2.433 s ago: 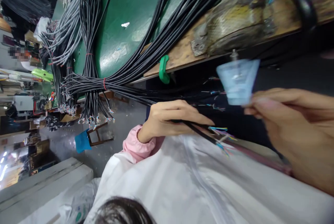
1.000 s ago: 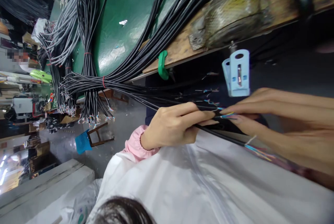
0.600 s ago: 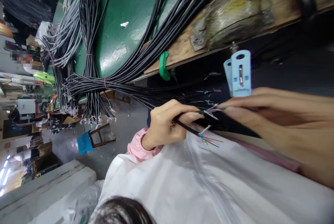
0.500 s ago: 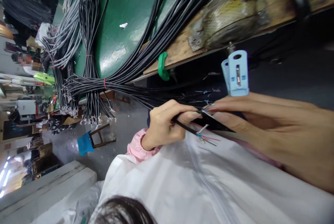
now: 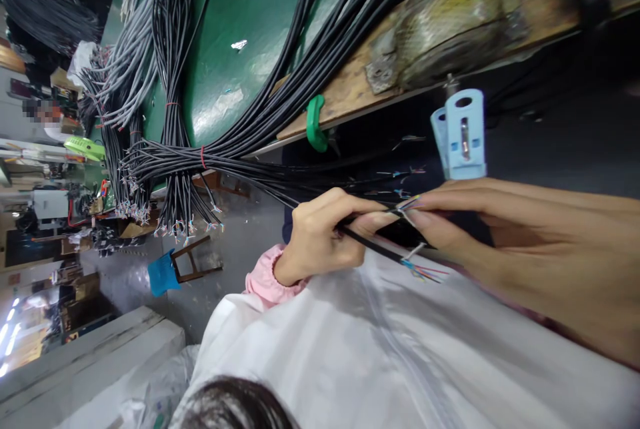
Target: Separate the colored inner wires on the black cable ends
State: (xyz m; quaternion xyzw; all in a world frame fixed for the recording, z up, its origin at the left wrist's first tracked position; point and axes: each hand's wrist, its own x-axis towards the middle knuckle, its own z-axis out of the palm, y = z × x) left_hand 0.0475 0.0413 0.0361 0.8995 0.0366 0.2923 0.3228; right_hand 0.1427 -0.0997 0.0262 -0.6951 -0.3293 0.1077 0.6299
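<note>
My left hand [image 5: 325, 229], in a pink elastic cuff, is closed round black cable [image 5: 373, 242]. Below its fingers one cable end sticks out, with thin coloured wires [image 5: 423, 272] and a pale strand fanned from the jacket. Between the two hands lies another stripped cable end, its fine coloured wires [image 5: 411, 202] at the fingertips. My right hand [image 5: 510, 236], nearer the camera, pinches these wires between thumb and forefinger. Behind the hands, more black cables [image 5: 265, 172] run from a bundle tied with a red band [image 5: 203, 156].
Black and grey cable bundles [image 5: 170, 69] lie on the green table [image 5: 240, 2]. Along its wooden edge are a green clamp [image 5: 316, 124], a plastic-wrapped device [image 5: 450, 22] and a light blue clip [image 5: 466, 136]. Beyond stands a blue-seated stool [image 5: 163, 274]. A person [image 5: 50, 124] is far off.
Both hands and the held cable ends have shifted slightly to the right in view. The loose stripped end reaches further out from my left hand. My right hand still pinches the wires.
</note>
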